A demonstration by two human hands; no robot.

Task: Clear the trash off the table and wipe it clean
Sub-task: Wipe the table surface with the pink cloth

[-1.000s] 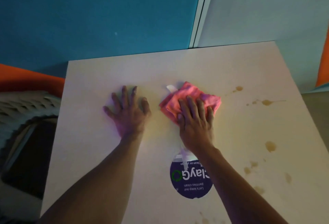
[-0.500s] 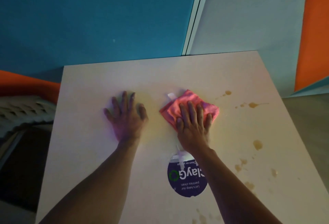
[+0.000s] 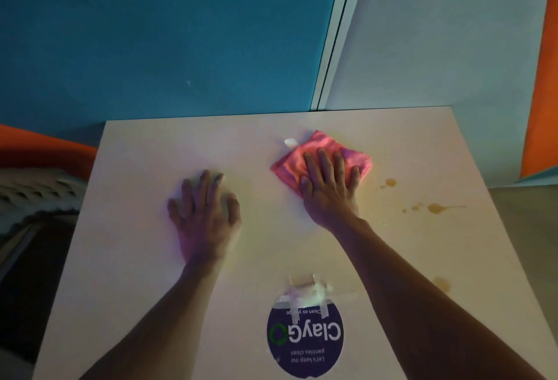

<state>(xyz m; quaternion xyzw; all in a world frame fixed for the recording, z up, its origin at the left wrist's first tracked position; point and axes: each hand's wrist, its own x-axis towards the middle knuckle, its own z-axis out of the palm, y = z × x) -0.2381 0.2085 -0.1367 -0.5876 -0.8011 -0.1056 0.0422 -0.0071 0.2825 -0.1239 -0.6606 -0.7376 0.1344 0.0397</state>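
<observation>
Wiping is under way on the desk (image 3: 136, 259); no loose trash is seen on it. Right hand (image 3: 329, 186) is laid flat, fingers straight and spread, pressed on a pink cloth (image 3: 356, 157) folded roughly square, with a white tag at its 11 o'clock corner. Cloth is placed toward the far edge of the desk, right of centre. Left hand (image 3: 205, 213) is rested flat on the bare top, fingers relaxed, nothing held, likely for bracing.

Key relation: brown stains (image 3: 436, 207) are spread at 3 to 4 o'clock from the cloth, the nearest spot (image 3: 391, 182) just beside its right corner, the larger splash with a thin streak further out at 4 o'clock. Another faint patch (image 3: 442, 284) is seen near the right forearm, at 5 o'clock from the cloth. Right hand is clearly the nearer one to all of them; the left is well apart.

Next stroke is judged to be a sweep of the cloth rightward and toward the body. A round purple sticker (image 3: 305, 340), taped down, is fixed at 6 o'clock near the front edge.
</observation>
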